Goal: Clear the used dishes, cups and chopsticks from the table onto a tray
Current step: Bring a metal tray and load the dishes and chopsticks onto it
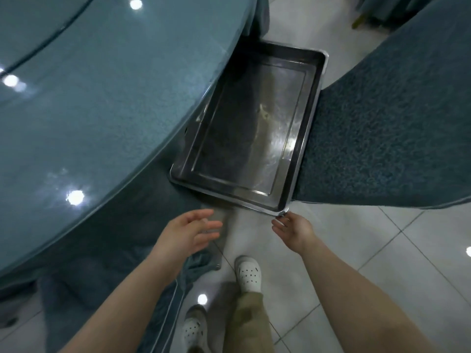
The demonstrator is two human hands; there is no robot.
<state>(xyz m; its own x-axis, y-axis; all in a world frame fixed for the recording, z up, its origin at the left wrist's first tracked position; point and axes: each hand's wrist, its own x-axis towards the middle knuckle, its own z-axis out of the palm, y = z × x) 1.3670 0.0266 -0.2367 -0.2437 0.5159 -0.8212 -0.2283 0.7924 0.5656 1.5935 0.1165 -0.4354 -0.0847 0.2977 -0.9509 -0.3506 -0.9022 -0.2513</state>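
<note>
Steel, dark and empty but for a smear or two, the tray (244,128) sits low beside the round table (89,98), its left rim tucked under the table's edge and its right rim against a teal-covered seat (382,136). No dishes, cups or chopsticks show on the part of the glass top in view.

Both hands are down at the tray's near end. The left hand (190,231) hovers just short of the near-left corner, fingers spread and relaxed, holding nothing. The right hand (293,231) is open too, its fingertips (281,220) at the near-right corner, touching it or nearly so; I cannot tell which.

My reading is that the tray is being placed or taken up, with loading not yet begun. The next move likely calls for a grip on both near corners, then lifting level so the left rim clears the table's overhang.
</note>
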